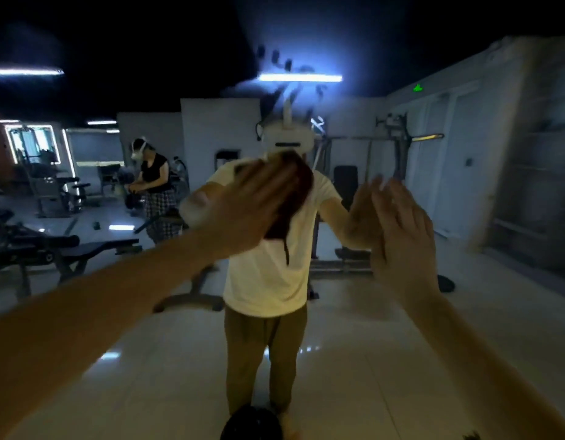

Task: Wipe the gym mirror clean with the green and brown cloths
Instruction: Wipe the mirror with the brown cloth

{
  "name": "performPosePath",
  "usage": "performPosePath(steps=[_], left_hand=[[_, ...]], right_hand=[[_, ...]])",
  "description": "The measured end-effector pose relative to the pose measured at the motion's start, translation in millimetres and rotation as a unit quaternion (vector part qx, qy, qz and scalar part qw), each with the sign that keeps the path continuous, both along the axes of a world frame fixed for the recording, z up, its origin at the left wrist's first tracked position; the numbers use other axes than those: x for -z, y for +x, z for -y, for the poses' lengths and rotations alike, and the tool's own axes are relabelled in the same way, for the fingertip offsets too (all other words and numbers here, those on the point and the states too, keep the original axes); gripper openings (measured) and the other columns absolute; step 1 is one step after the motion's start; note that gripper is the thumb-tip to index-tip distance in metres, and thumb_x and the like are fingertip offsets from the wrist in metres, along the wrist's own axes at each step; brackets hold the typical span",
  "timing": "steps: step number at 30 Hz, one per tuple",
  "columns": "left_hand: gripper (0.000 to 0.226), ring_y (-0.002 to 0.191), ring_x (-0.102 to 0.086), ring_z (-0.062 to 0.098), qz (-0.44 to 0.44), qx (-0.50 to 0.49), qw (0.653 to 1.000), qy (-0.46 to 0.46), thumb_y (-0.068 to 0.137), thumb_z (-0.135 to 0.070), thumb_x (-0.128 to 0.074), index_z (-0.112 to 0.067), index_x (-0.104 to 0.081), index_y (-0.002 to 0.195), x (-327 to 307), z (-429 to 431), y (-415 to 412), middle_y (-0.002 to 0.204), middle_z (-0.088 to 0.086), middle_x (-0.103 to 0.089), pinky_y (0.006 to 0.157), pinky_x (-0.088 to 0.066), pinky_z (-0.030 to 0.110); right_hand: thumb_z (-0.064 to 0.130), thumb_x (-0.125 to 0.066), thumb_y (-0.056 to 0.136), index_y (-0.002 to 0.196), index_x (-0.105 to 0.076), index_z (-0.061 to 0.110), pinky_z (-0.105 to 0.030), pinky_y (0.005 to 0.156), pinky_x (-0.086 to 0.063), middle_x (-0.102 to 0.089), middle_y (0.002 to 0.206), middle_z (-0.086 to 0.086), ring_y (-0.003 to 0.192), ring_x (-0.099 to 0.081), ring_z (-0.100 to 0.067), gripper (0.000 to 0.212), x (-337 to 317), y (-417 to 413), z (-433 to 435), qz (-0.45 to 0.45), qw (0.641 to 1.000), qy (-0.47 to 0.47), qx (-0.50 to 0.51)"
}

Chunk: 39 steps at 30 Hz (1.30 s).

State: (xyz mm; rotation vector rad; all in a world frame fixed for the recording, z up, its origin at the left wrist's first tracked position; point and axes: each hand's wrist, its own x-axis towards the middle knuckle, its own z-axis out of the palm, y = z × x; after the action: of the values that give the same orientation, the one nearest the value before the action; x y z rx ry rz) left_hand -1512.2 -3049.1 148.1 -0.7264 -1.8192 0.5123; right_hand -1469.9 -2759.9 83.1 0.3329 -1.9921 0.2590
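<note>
The person is standing face-on to the gym mirror (370,328), both bare arms reaching forward and up toward the glass. The left forearm is crossing the view from the lower left, and the left grip (252,201) is lying flat with its fingers stretched out, wide open, pressing the brown cloth (295,192) against the mirror at about chest height. The cloth is bunching under the fingers, and a loose dark end is hanging down below the palm. The picture is blurring here, so the exact fold of the cloth cannot be told. The right grip (402,236) is holding nothing. Its fingers are straight and close together, pointing up, fully open, with the palm turned to the glass and meeting its own reflection just beside it. In the mirror, the person's white T-shirt (265,281) and headset (287,139) are showing between the two arms. A second person (154,176) is bending among exercise machines (52,246) at the left.
</note>
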Motion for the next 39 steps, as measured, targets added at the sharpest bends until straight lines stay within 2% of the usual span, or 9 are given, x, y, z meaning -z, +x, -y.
performPosePath(steps=[6,11,15,18,21,23,27,34,39], left_hand=[[0.071,0.158,-0.008,0.039,-0.043,0.030,0.961,0.271,0.104,-0.033,-0.041,-0.002,-0.012,0.162,-66.3,0.7,-10.0,0.170,0.021,-0.015,0.127,-0.012,0.057],[0.075,0.157,0.007,0.040,0.038,0.053,0.998,-0.026,0.104,-0.039,-0.040,-0.005,-0.004,0.160,58.7,-29.1,-11.6,0.166,0.022,0.004,0.127,0.009,0.056],[0.090,0.158,-0.002,0.035,0.044,0.047,0.982,-0.177,0.096,-0.038,-0.062,-0.011,-0.009,0.164,46.9,-6.5,-12.6,0.170,0.016,0.001,0.125,0.010,0.053],[0.089,0.155,-0.021,0.032,-0.004,0.050,0.999,-0.021,0.094,-0.044,-0.066,-0.013,-0.019,0.163,-49.1,2.7,-13.5,0.168,0.014,-0.023,0.128,-0.017,0.050],[0.070,0.158,-0.014,0.035,-0.091,-0.025,0.984,0.151,0.107,-0.046,-0.038,-0.006,-0.021,0.161,-153.1,3.1,-8.7,0.169,0.018,-0.020,0.128,-0.014,0.051],[0.070,0.159,-0.007,0.035,-0.097,-0.031,0.954,0.283,0.108,-0.047,-0.028,-0.004,-0.015,0.163,-183.3,-16.3,-7.2,0.171,0.019,-0.013,0.129,-0.011,0.051],[0.071,0.159,0.000,0.034,-0.090,0.017,0.935,0.342,0.108,-0.042,-0.031,-0.003,-0.008,0.162,-138.0,-100.0,-19.7,0.171,0.020,-0.009,0.129,-0.009,0.052],[0.074,0.159,0.003,0.034,-0.011,-0.051,0.998,-0.042,0.106,-0.040,-0.041,-0.012,0.001,0.161,-44.1,-89.5,-4.4,0.171,0.014,-0.005,0.129,-0.007,0.053],[0.077,0.159,-0.008,0.034,-0.064,-0.108,0.975,0.183,0.102,-0.056,-0.032,-0.008,-0.022,0.161,-158.1,-37.3,-0.2,0.170,0.017,-0.016,0.129,-0.011,0.053]], right_hand=[[0.032,-0.020,0.098,0.161,-0.031,0.008,-0.052,0.126,-0.021,-0.021,0.169,-0.015,0.157,-0.017,-0.033,0.068,-79.3,-25.8,28.7,-0.037,0.996,-0.047,0.060],[0.035,-0.018,0.100,0.165,-0.017,0.018,-0.044,0.128,-0.010,-0.005,0.173,-0.005,0.160,-0.002,-0.023,0.068,-60.2,-29.5,32.8,-0.007,0.995,-0.023,0.096],[0.034,-0.025,0.102,0.162,-0.027,0.017,-0.051,0.125,-0.022,-0.014,0.172,-0.008,0.158,-0.012,-0.028,0.062,-59.0,-18.7,20.2,0.005,0.995,0.018,0.093],[0.041,-0.023,0.102,0.143,-0.055,0.005,-0.056,0.106,-0.045,-0.050,0.150,-0.019,0.136,-0.047,-0.039,0.064,-73.9,-15.0,13.5,-0.059,0.996,0.030,0.060],[0.032,-0.037,0.098,0.120,-0.066,0.005,-0.050,0.085,-0.055,-0.065,0.120,-0.017,0.107,-0.059,-0.034,0.046,-86.2,-14.9,8.5,-0.151,0.987,0.040,0.029],[0.028,-0.041,0.098,0.120,-0.066,0.007,-0.040,0.091,-0.049,-0.067,0.117,-0.013,0.105,-0.057,-0.028,0.039,-92.5,-18.2,-4.3,-0.162,0.985,0.056,-0.004],[0.023,-0.044,0.098,0.133,-0.056,0.013,-0.037,0.104,-0.038,-0.056,0.138,-0.012,0.122,-0.054,-0.029,0.039,-114.1,-25.7,-44.0,-0.149,0.985,0.069,-0.046],[0.038,-0.023,0.108,0.161,-0.027,0.010,-0.060,0.123,-0.023,-0.017,0.170,-0.017,0.157,-0.017,-0.035,0.060,-175.9,-45.2,-62.9,-0.121,0.989,0.049,0.062],[0.049,-0.018,0.107,0.165,-0.010,0.010,-0.061,0.124,-0.014,-0.002,0.172,-0.018,0.159,-0.001,-0.037,0.070,-181.7,-69.0,-67.0,-0.108,0.982,0.062,0.139]])
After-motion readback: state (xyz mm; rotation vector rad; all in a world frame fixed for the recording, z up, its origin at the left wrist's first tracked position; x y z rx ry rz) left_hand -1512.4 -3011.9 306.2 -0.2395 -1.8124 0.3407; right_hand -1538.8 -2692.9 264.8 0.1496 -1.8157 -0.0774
